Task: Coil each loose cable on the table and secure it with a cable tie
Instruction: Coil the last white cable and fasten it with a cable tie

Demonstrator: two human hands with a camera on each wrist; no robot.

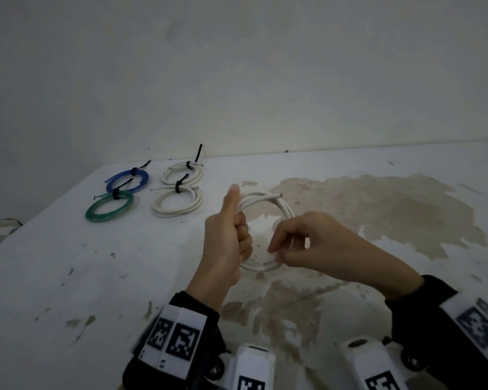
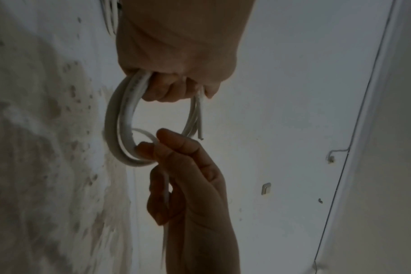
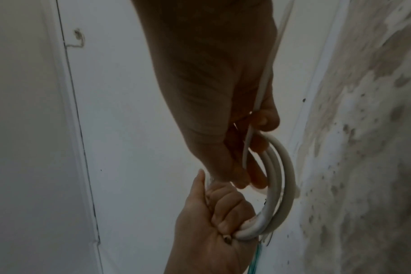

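1. White cable coil [image 1: 268, 235]: held above the desk [image 1: 96, 277], between both hands.
2. Left hand [image 1: 228, 237]: fist clamped on the coil's left side, thumb up.
3. Right hand [image 1: 313, 243]: fingertips pinch the coil's right side, with a thin white strip [image 3: 261, 96] running along the palm.
4. Far left on the desk: blue coil [image 1: 128, 181], green coil [image 1: 110, 207] and two white coils [image 1: 182, 173] [image 1: 177, 204], each bound with a black tie.
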